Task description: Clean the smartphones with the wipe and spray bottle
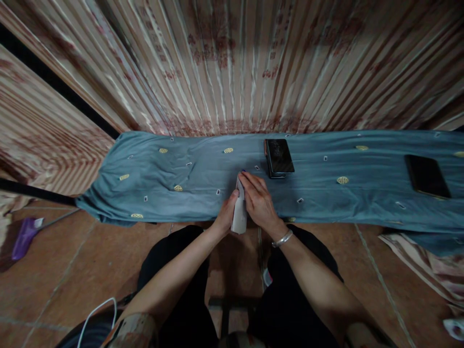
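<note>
Between my two hands is a pale, narrow stack (239, 215), seen edge-on and looking like a deck of cards. It stands tilted at the near edge of the cloth-covered surface. My left hand (227, 212) grips its left side, thumb against the edge. My right hand (259, 198) presses its fingers along the right side and far end, covering much of it. A small dark blue spot shows at the right fingertips, too small to name. Just beyond my right hand lies a glossy black phone-like device (280, 156) on top of another flat thing.
A blue-green cloth (203, 169) with small yellow prints covers the long, narrow surface. At its right lies a flat black rectangular thing (427, 175). Striped curtains (224, 72) hang behind. A purple object (27, 237) rests on the tiled floor at left, and a white cable (94, 309) loops below.
</note>
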Demonstrator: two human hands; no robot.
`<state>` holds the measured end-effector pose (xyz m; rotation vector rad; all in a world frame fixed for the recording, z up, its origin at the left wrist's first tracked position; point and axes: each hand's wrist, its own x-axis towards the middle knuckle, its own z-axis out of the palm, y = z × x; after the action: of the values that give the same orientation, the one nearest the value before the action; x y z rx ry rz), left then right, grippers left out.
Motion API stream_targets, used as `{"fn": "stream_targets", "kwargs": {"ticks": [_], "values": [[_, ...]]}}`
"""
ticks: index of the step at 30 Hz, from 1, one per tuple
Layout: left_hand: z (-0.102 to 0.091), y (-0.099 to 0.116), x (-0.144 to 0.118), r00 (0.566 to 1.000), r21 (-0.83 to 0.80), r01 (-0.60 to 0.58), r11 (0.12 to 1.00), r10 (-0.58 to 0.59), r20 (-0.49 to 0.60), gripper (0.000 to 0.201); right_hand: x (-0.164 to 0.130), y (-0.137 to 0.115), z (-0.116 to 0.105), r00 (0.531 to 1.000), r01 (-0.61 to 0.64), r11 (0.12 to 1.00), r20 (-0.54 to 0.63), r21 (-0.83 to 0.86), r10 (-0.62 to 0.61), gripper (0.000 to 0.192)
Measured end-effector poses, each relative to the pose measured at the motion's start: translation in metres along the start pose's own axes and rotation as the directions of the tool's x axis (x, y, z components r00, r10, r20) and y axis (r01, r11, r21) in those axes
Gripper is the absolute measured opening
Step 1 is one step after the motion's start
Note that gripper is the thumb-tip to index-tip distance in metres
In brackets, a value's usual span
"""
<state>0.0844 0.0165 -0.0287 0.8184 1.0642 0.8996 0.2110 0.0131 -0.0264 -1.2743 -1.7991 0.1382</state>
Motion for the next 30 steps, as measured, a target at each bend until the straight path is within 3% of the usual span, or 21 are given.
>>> {"fn": "stream_targets", "kwargs": {"ticks": [6,15,21,30], "values": [[-0.003,0.008,-0.001,0.999,0.060,-0.025,0.998,0.027,-0.030,0.055,0.002,0.007,0.003,0.996,-0.086,0.995,-0.020,0.048,0.087,0.047],[-0.005,0.008,0.005,0.999,-0.020,-0.012,1.000,0.011,-0.034,0.059,0.001,0.013,0.011,0.967,-0.253,0.956,0.001,0.151,0.255,0.044],[0.000,0.011,0.010,0.999,-0.134,0.013,0.991,-0.019,-0.048,0.057,-0.001,0.013,0.015,0.966,-0.247,0.955,-0.040,0.167,0.257,0.044],[0.011,0.022,0.016,0.998,-0.299,-0.001,0.954,-0.019,-0.064,0.044,-0.008,0.013,0.020,0.976,-0.216,0.968,-0.011,0.131,0.219,0.045]]}}
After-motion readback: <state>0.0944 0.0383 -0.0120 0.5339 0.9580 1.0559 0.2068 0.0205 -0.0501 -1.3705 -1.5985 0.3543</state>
